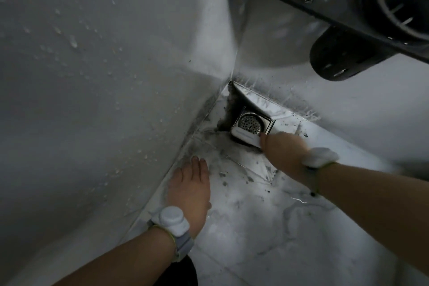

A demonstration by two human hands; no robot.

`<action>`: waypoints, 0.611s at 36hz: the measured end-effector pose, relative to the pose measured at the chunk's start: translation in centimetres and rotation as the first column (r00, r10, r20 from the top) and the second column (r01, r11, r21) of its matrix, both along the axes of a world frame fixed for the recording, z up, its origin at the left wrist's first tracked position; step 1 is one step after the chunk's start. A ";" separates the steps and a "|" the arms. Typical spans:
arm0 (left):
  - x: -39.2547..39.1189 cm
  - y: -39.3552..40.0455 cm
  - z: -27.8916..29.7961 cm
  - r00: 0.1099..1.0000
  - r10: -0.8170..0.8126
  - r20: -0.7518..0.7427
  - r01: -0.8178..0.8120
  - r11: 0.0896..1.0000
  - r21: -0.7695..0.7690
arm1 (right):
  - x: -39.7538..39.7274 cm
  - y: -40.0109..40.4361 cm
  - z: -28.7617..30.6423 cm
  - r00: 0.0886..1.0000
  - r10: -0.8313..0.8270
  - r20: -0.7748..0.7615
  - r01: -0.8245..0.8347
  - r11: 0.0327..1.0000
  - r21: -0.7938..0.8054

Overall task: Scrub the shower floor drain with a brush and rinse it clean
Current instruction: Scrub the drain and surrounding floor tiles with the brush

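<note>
right hand (282,146) grasps white brush (246,136) at drain (251,124) near edge | left hand (191,187) released, flat on grimy floor (267,216) beside left wall (92,76)

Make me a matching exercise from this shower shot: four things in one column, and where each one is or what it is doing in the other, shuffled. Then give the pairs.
Things
1. left hand
2. right hand
3. drain
4. dark caddy

Places or states
A. set in the floor at the corner where the walls meet
B. up on the wall, upper right
C. fingers straight, flat on the wet floor by the wall
D. grips a white brush at the drain's near edge

Pairs: 1-C, 2-D, 3-A, 4-B
</note>
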State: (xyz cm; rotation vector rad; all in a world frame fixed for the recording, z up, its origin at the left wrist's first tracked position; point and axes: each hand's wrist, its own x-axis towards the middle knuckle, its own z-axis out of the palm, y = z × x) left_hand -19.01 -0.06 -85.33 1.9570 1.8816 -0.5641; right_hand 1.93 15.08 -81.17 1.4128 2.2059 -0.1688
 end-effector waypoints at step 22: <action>-0.2 -0.2 0.4 1.000 -0.013 0.007 0.012 0.999 0.034 | -2.1 1.4 -0.4 0.996 0.091 -0.017 -0.091 0.996 -0.010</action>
